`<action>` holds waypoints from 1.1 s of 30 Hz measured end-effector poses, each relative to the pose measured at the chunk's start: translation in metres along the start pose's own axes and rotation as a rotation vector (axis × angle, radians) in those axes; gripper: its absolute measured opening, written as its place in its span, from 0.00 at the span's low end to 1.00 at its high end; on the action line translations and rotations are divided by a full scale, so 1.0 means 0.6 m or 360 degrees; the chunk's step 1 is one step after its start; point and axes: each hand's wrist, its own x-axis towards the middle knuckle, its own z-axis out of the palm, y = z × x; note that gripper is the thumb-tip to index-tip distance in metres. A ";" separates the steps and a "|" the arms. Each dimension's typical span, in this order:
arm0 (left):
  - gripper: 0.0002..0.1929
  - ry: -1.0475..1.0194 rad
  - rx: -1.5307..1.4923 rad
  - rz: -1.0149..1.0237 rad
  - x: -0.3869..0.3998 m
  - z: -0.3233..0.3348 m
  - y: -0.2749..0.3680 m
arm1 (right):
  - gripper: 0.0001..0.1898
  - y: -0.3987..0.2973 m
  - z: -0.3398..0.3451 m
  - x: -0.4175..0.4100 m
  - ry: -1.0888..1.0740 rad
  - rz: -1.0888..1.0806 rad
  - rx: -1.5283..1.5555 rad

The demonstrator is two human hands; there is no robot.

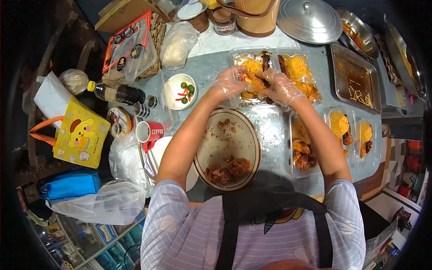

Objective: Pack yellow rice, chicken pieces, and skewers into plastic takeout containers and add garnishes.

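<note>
My left hand (pixel 233 82) and my right hand (pixel 282 87) wear clear plastic gloves. Between their fingers is a browned piece of cooked meat (pixel 254 82), held over a foil-lined clear plastic container (pixel 233 55). In that container a mound of yellow rice (pixel 252 66) shows behind the fingers, with a dark strip of meat (pixel 266 60) beside it. A similar filled container (pixel 298 77) stands just right of it. Nearer my body, an oval brown-rimmed platter (pixel 216 141) carries crumbs and a few chunks of browned meat (pixel 239 167).
More rice-and-meat containers (pixel 339 126) stand at the right, below a metal tray with brown sauce (pixel 354 72). At the left are a bowl of small green citrus and red chili (pixel 180 98), a red mug (pixel 150 133) and a dark bottle (pixel 118 92). A large aluminium lid (pixel 314 23) lies behind.
</note>
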 end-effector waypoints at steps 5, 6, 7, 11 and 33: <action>0.27 -0.0052 -0.0088 0.0088 0.001 -0.010 0.046 | 0.30 0.018 -0.017 0.002 0.0097 -0.0052 0.0027; 0.27 -0.0049 -0.0091 0.0079 0.003 -0.008 0.039 | 0.30 0.010 -0.026 0.003 0.0081 -0.0037 -0.0010; 0.26 -0.0042 -0.0150 0.0165 0.010 -0.007 0.028 | 0.30 0.007 -0.029 0.004 0.0065 -0.0021 -0.0047; 0.24 -0.0070 -0.0289 0.0283 0.036 -0.017 0.027 | 0.31 -0.002 -0.054 0.023 0.0095 0.0037 -0.0025; 0.16 0.0205 0.0334 0.0000 -0.056 0.036 -0.032 | 0.25 -0.003 0.006 -0.010 -0.0275 0.0279 0.0170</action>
